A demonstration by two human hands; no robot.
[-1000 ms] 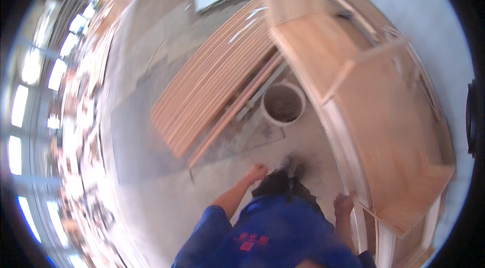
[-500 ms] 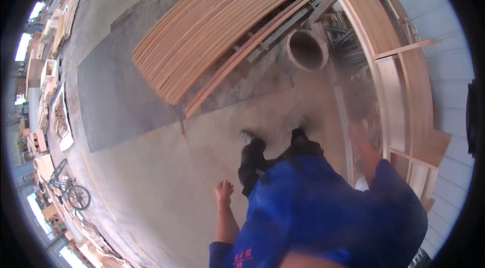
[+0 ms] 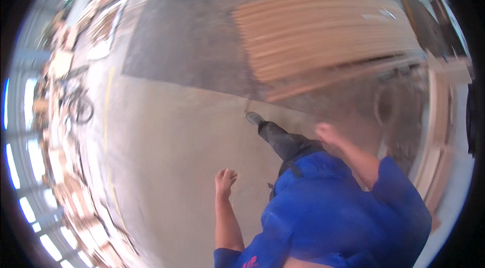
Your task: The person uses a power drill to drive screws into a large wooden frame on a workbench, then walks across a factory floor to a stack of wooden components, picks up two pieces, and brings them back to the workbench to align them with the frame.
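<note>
My left hand hangs beside my body over the concrete floor, fingers loosely curled, holding nothing. My right hand is raised in front of me and motion-blurred; nothing shows in it. I wear a blue shirt and dark trousers, and one foot is stepped forward. A stack of long wooden boards lies on the floor ahead, blurred. A round bucket stands at the right of my raised hand.
A wooden frame structure rises along the right edge. A bicycle stands far left among piled materials and bright windows. A dark floor patch lies ahead on the left, with a yellow line on the floor.
The view has swung to the left, so the boards and bucket moved toward the upper right. My left arm dropped lower beside me and one leg stepped forward.
</note>
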